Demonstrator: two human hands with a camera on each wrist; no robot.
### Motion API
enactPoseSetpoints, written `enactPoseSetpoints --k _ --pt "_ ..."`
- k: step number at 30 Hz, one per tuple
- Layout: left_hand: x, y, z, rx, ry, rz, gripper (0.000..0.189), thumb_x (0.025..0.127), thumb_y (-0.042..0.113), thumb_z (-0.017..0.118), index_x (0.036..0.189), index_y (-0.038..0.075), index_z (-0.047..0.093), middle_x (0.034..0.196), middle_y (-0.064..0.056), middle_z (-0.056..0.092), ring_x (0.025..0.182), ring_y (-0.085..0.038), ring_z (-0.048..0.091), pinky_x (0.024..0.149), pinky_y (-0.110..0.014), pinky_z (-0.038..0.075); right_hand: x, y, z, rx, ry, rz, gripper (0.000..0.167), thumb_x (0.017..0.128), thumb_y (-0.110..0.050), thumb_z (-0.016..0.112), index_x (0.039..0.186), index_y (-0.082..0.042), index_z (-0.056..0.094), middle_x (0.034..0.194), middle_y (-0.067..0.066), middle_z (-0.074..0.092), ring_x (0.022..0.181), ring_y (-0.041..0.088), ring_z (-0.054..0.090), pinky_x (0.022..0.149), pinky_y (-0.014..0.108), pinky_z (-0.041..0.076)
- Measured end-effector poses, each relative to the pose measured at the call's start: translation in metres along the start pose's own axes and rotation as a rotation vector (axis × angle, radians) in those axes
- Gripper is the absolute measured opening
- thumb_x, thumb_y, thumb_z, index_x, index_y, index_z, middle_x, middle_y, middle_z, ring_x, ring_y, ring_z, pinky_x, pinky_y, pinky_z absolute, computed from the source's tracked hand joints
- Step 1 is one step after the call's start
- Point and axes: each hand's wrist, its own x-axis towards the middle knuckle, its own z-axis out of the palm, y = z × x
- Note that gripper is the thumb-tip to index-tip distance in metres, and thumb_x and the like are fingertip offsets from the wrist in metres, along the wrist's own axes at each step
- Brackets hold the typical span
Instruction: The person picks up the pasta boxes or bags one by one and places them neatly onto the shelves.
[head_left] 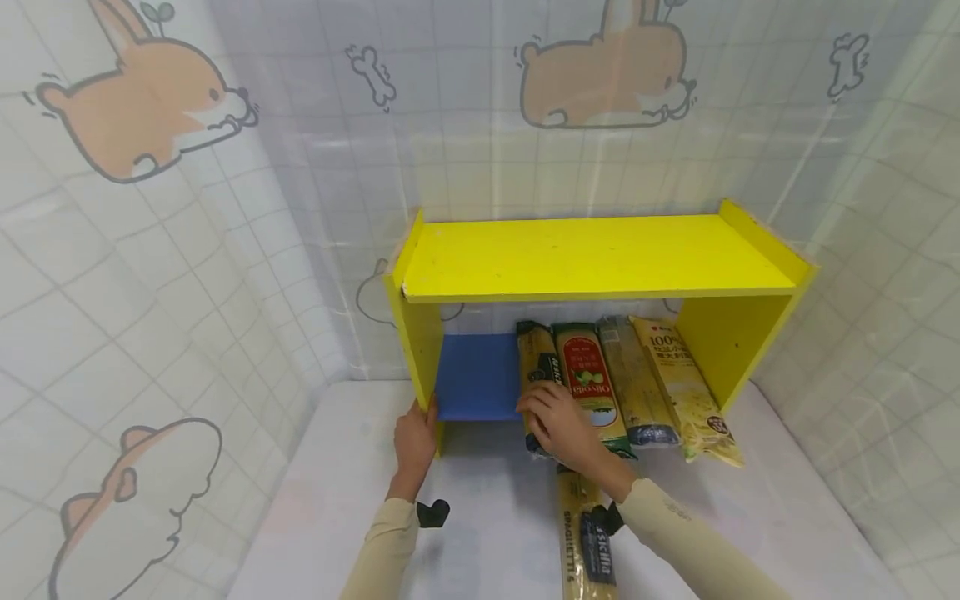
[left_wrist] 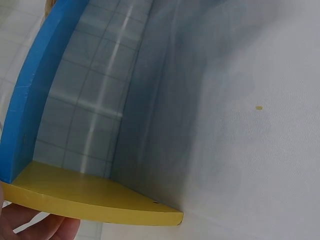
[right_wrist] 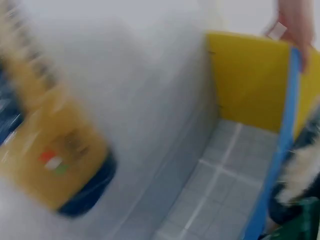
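Note:
My left hand [head_left: 416,437] grips the lower left side panel [head_left: 420,350] of a yellow shelf unit with a blue lower shelf [head_left: 478,375]. In the left wrist view, its fingers [left_wrist: 42,227] show beside the yellow board. My right hand [head_left: 562,425] lies over the leftmost spaghetti packet [head_left: 534,350] on the blue shelf, fingers bent across to its left edge; the thumb is hidden. To its right lean a red and green Olivoilà pasta packet [head_left: 588,367], a clear-and-blue pasta packet [head_left: 637,383] and a yellow pasta packet [head_left: 678,375].
Another spaghetti packet [head_left: 585,542] lies on the white table [head_left: 322,500] in front of the unit, partly under my right forearm. The yellow upper board [head_left: 600,254] spans above the packets. Tiled-pattern sheeting [head_left: 465,150] surrounds the table at back and sides.

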Motion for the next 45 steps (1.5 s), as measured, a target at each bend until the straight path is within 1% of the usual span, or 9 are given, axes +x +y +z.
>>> enactPoseSetpoints --k 4,7,12,17,22,28,31,36,45 --pt "0.001 0.001 0.003 -0.017 -0.011 0.011 0.031 0.106 0.024 0.055 0.083 0.004 0.055 0.057 -0.006 0.043 0.049 -0.019 0.04 0.047 -0.03 0.03 -0.015 -0.006 -0.002 -0.144 0.051 -0.351 0.006 0.093 -0.01 0.075 0.095 -0.015 0.075 0.105 -0.002 0.075 0.109 0.02 0.067 0.097 0.036 0.055" --pt "0.003 0.002 0.004 -0.028 -0.006 0.029 0.03 0.106 0.023 0.055 0.084 0.004 0.055 0.058 -0.006 0.043 0.049 -0.019 0.039 0.047 -0.029 0.03 -0.025 -0.008 -0.005 -0.212 0.056 -0.557 0.005 0.094 -0.012 0.074 0.095 -0.016 0.077 0.109 -0.002 0.077 0.11 0.017 0.07 0.098 0.032 0.056" --pt "0.008 0.004 0.004 -0.035 -0.001 0.041 0.03 0.107 0.025 0.054 0.085 0.004 0.056 0.058 -0.007 0.045 0.049 -0.02 0.042 0.048 -0.03 0.032 -0.041 -0.013 -0.013 -0.191 -0.004 -0.712 0.013 0.099 -0.013 0.066 0.1 -0.017 0.078 0.118 0.002 0.077 0.115 0.016 0.071 0.102 0.032 0.055" --pt "0.011 0.004 0.0 -0.03 0.009 0.017 0.032 0.106 0.026 0.054 0.083 0.004 0.055 0.058 -0.009 0.047 0.049 -0.023 0.046 0.048 -0.032 0.034 -0.059 -0.013 -0.011 -0.095 -0.082 -0.746 0.017 0.103 -0.011 0.059 0.101 -0.018 0.074 0.112 -0.002 0.076 0.104 0.011 0.07 0.091 0.026 0.057" --pt "0.012 0.001 -0.003 -0.033 0.024 0.001 0.033 0.106 0.026 0.054 0.083 0.003 0.054 0.058 -0.009 0.046 0.049 -0.024 0.044 0.047 -0.033 0.032 -0.074 -0.005 -0.005 -0.05 -0.295 -0.677 0.016 0.092 -0.009 0.073 0.104 -0.02 0.072 0.102 -0.01 0.069 0.091 0.004 0.061 0.077 0.018 0.051" --pt "0.008 -0.002 -0.004 -0.027 0.018 -0.001 0.033 0.106 0.026 0.054 0.084 0.003 0.055 0.058 -0.007 0.044 0.049 -0.021 0.041 0.047 -0.031 0.03 -0.094 0.008 -0.011 -0.124 -0.514 -0.565 0.047 0.085 -0.01 0.08 0.128 -0.023 0.065 0.129 -0.005 0.068 0.121 0.013 0.064 0.097 0.027 0.055" --pt "0.006 -0.001 -0.001 -0.028 0.012 -0.002 0.032 0.106 0.026 0.055 0.083 0.003 0.055 0.058 -0.007 0.043 0.048 -0.02 0.04 0.047 -0.03 0.03 -0.105 0.01 -0.015 -0.164 -0.575 -0.516 0.06 0.082 -0.013 0.083 0.136 -0.027 0.06 0.14 -0.003 0.064 0.13 0.02 0.062 0.105 0.035 0.053" --pt "0.002 0.001 0.001 -0.024 -0.011 -0.001 0.032 0.107 0.025 0.055 0.083 0.003 0.056 0.057 -0.008 0.047 0.048 -0.02 0.043 0.048 -0.03 0.032 -0.118 0.013 -0.017 -0.202 -0.659 -0.525 0.091 0.066 -0.02 0.096 0.145 -0.036 0.052 0.151 -0.003 0.057 0.139 0.026 0.056 0.11 0.04 0.05" --pt "0.001 0.001 0.0 -0.022 -0.019 -0.03 0.031 0.106 0.024 0.054 0.083 0.003 0.055 0.058 -0.009 0.045 0.049 -0.021 0.042 0.049 -0.029 0.03 -0.117 0.018 -0.014 -0.119 -0.618 -0.533 0.057 0.08 -0.022 0.084 0.129 -0.041 0.061 0.145 -0.006 0.063 0.137 0.026 0.058 0.111 0.045 0.049"
